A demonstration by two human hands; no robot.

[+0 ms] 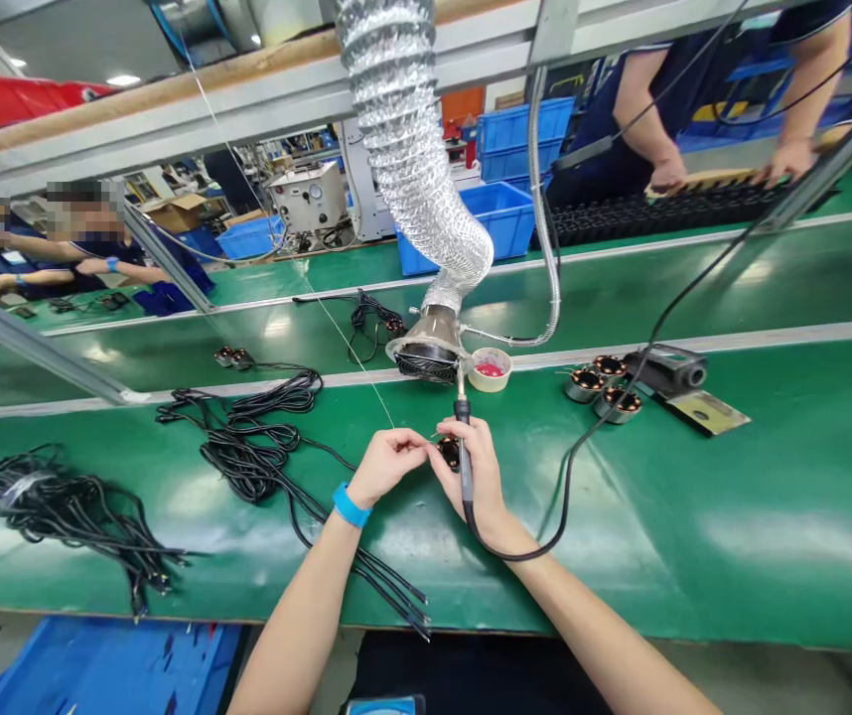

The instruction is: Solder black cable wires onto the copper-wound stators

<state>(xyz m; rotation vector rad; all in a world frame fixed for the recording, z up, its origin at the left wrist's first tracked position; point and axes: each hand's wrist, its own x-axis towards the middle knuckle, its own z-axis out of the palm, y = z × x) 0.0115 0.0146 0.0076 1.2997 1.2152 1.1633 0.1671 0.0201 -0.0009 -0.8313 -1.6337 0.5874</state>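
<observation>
Black cables (262, 452) sprawl on the green bench beside my left hand (388, 465), fume duct (426, 353) right ahead. Left fingers pinch a wire at the small motor coil (448, 453); right hand (480, 475) grips the soldering iron (462, 437) upright.

Two bare hands are working in the middle of the frame: one left hand (388, 464) and one right hand (480, 475). They are holding one small coil (448, 453) between them, and the right hand is also holding one soldering iron (463, 437). Three more coils (605, 385) are sitting at the right of the middle. One little cup (490, 368) is standing just above the hands. One silver hose (415, 169) is hanging down from the top. Two piles of black cables (254, 437) are lying at the left. At least four blue bins (500, 214) are showing at the back.
</observation>
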